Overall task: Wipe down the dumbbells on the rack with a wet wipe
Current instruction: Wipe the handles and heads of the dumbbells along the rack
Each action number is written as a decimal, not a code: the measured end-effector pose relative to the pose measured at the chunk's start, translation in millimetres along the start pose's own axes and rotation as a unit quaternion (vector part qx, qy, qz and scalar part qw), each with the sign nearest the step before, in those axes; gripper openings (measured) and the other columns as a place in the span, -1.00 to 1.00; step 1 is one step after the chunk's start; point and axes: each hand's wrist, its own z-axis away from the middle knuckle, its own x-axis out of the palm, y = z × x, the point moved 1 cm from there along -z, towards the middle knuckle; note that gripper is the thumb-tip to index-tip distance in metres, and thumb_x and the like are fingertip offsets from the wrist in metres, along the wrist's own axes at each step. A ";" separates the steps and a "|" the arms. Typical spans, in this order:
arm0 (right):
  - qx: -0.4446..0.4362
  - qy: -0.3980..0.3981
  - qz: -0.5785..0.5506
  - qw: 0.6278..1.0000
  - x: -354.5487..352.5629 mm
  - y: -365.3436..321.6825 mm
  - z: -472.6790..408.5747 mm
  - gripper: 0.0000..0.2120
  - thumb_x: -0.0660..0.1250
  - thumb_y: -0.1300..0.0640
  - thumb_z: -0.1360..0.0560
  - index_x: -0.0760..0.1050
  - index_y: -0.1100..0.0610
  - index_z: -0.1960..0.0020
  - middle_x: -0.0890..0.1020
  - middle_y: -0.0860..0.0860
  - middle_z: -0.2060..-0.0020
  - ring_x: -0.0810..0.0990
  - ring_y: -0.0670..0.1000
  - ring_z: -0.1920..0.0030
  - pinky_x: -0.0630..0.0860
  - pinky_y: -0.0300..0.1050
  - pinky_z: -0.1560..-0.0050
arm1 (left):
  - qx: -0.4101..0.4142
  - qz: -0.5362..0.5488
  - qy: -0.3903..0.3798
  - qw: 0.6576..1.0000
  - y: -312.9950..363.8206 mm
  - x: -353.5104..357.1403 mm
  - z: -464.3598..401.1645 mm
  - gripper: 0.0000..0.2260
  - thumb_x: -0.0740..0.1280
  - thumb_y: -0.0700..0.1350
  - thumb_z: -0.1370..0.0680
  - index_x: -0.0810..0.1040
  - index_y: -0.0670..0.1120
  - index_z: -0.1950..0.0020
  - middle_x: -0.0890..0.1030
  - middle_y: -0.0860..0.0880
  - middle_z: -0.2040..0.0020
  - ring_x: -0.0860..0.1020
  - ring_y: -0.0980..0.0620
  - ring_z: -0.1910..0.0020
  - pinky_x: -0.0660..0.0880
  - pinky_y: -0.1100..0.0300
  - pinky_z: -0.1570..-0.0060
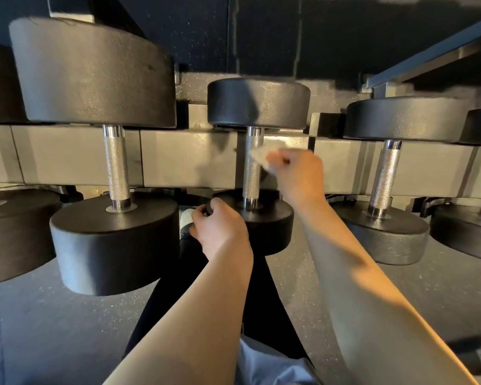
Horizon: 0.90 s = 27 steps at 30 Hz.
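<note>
Fingers of the right hand (297,173) pinch a wipe (264,154) against the middle dumbbell (252,168) handle.
Left hand (220,226) grips its near weight's edge (open gaps either side).

Grey speckled rubber floor (53,329) w/ dark speckled wall (206,29) behind; warm light falls from the right.

Dim warm light; wide-angle bending; right hand (300,173) motion-blurred.

floor (53,329) — grey, speckled | black trouser leg (195,287) | white shoe toe (186,216) — below the rack
</note>
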 end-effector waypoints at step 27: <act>0.213 -0.101 -0.519 0.822 32.0 6.5 -29.6 -0.82 0.16 0.22 -0.60 0.54 0.17 0.02 0.62 0.13 0.03 0.57 -0.02 0.20 0.51 -0.16 0.18 | 0.011 -0.005 0.001 1.000 0.2 -0.1 0.9 -0.70 0.14 0.00 -0.58 0.46 0.03 -0.30 0.41 -0.03 -0.27 0.33 0.08 0.28 0.26 0.12 0.07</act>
